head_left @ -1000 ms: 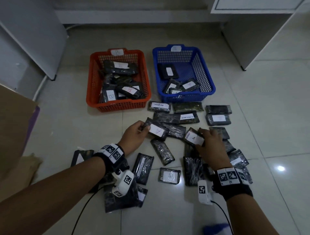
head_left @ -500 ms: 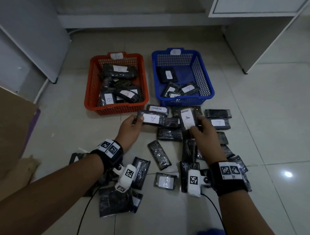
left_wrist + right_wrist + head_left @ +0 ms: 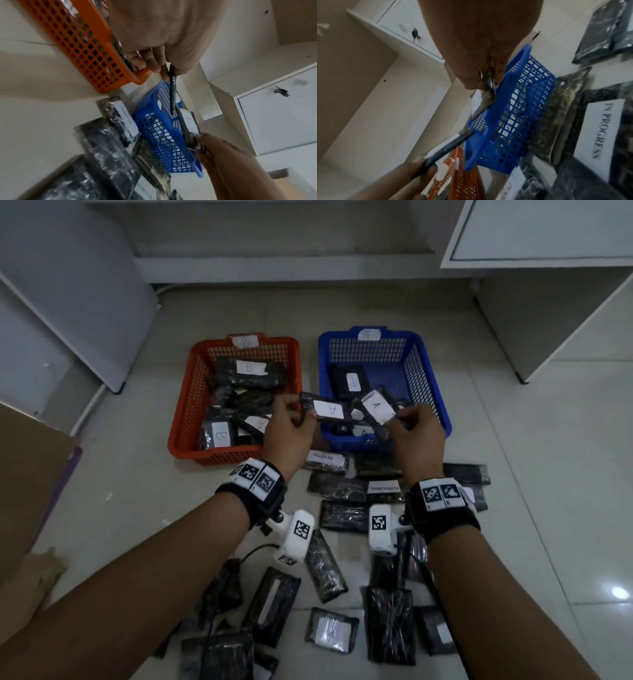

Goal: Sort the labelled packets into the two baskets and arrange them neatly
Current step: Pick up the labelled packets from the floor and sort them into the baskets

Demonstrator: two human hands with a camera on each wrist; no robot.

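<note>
At centre left of the head view, the red basket point(image 3: 181, 419) holds black wrapped packets with white labels marked B. The left hand point(image 3: 286, 429) pinches a flat black packet point(image 3: 325, 409) labelled A at mid-frame. Just right, the right hand point(image 3: 416, 429) grips a second A packet point(image 3: 376, 409), tilted over the blue basket point(image 3: 428, 381).

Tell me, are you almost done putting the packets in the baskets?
Not yet. Done: several packets lie in the red basket and a few in the blue basket. In hand: the left hand and right hand each hold an A packet over the blue one. Left: many packets on the floor, plus tidying.
</note>
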